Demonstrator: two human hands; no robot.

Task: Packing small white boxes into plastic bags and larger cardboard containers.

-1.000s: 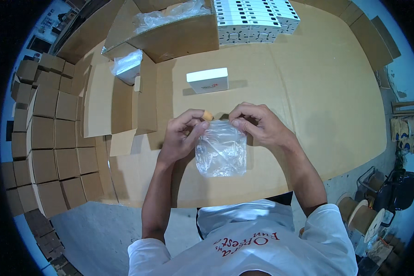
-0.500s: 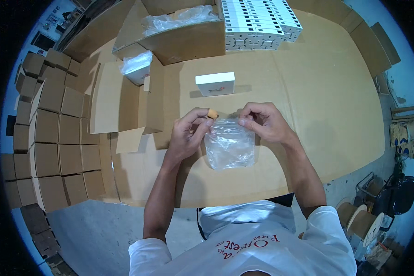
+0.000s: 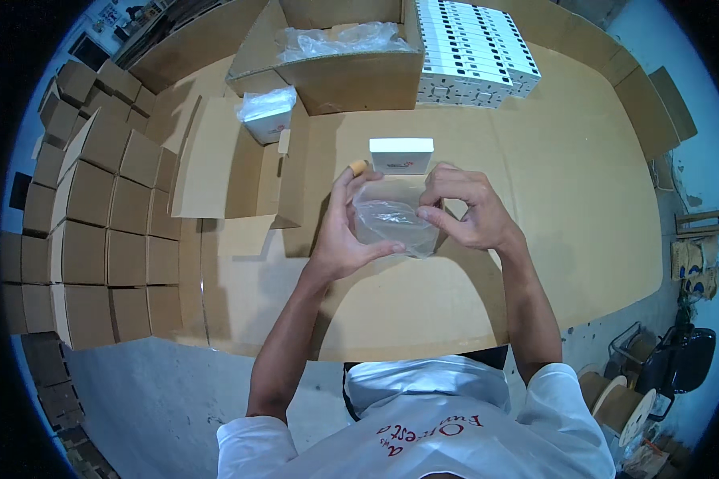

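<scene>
While a clear plastic bag (image 3: 393, 226) is being held above the cardboard-covered worktop (image 3: 583, 199), it is being pinched by the left hand (image 3: 345, 231) and the right hand (image 3: 463, 209), just before a small white box (image 3: 401, 154).

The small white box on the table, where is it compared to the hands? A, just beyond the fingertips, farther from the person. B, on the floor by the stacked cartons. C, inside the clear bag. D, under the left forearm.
A: the small white box lies on the cardboard-covered table just past the clear plastic bag held between the left hand and right hand.
</scene>
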